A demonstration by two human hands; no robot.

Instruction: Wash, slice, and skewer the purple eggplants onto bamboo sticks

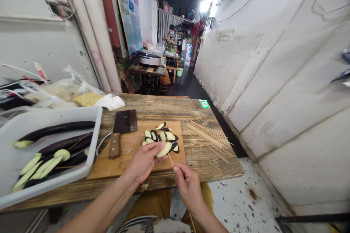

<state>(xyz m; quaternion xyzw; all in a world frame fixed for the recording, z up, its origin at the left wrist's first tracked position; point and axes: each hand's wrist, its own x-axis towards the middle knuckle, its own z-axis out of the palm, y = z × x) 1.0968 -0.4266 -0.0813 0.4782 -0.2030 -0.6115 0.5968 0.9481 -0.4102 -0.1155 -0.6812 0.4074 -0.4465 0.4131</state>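
Both your hands are over a pale wooden cutting board [106, 169]: your left hand [143, 162] curls around pale-fleshed, purple-skinned eggplant slices [164, 143], and your right hand [188, 185] pinches a thin bamboo skewer [171, 159]. A black-bladed, wooden-handled cleaver [123, 122] lies just left, and loose bamboo skewers [207, 138] lie right on the weathered wooden bench [164, 107].

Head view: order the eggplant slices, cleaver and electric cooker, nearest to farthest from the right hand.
1. Eggplant slices: on the cutting board, just ahead of the right hand.
2. Cleaver: on the board's left side.
3. Electric cooker: on a far table, down the passage.
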